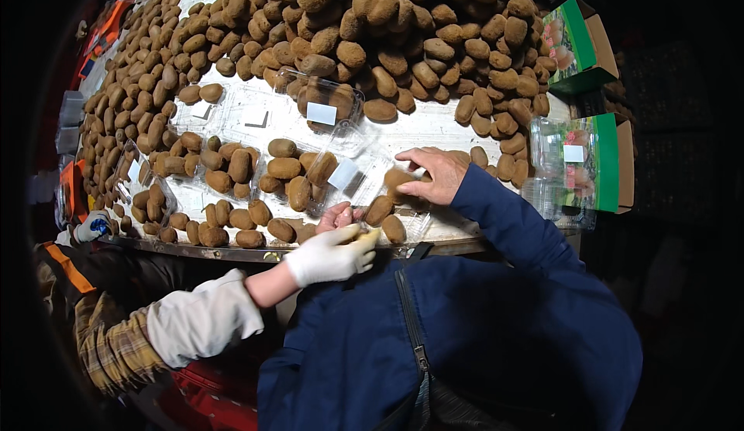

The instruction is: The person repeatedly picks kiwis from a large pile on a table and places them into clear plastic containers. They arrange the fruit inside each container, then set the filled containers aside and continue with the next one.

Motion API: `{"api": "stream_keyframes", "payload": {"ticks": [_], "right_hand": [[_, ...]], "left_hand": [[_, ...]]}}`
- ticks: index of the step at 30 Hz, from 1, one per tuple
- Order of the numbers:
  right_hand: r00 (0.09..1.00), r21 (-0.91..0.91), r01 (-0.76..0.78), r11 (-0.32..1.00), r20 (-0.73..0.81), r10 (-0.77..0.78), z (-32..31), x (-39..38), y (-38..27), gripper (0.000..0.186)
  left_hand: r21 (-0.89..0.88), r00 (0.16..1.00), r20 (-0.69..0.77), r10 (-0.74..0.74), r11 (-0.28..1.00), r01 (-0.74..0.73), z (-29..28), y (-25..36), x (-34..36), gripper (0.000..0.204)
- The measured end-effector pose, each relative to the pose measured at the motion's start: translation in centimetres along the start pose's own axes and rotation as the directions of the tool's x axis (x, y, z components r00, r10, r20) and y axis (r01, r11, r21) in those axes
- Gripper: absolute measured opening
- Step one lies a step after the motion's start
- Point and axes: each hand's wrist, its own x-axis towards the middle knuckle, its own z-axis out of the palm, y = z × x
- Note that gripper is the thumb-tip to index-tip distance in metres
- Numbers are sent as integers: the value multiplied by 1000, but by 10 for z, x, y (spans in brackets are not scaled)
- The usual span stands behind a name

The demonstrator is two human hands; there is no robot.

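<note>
My right hand, in a dark blue sleeve, curls round a brown kiwi above a clear plastic clamshell box. Two more kiwis lie in that box. Its raised lid bears a blank-looking white label. Bare fingers of my left hand are bent at the box's left edge and seem to grip it; the rest of that hand is hidden. Across it reaches a co-worker's white-gloved hand, closed round something pale that I cannot make out.
A big heap of kiwis covers the far table. Filled clamshells stand to the left, another clear box lies farther off. Green cartons and stacked clear boxes stand at the right edge. The co-worker's arm crosses from the left.
</note>
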Motion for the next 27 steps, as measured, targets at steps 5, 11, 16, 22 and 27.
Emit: {"api": "stream_keyframes", "payload": {"ticks": [5, 11, 16, 22, 27], "right_hand": [[819, -258, 15, 966, -550, -160, 3, 52, 27, 51], [877, -403, -191, 895, -479, -29, 19, 113, 49, 74], [884, -492, -116, 863, -447, -137, 17, 113, 65, 72], [869, -466, -74, 882, -464, -172, 11, 103, 80, 66], [781, -396, -2, 918, -574, -246, 8, 87, 89, 48]], "left_hand": [[-233, 959, -7, -283, 933, 274, 4, -23, 39, 26], [-893, 748, 382, -543, -10, 449, -3, -60, 121, 42], [-951, 737, 236, -634, -306, 41, 24, -53, 119, 37], [-866, 742, 28, -670, 354, 353, 58, -49, 89, 32], [-281, 847, 260, -463, 803, 525, 51, -37, 54, 56]]}}
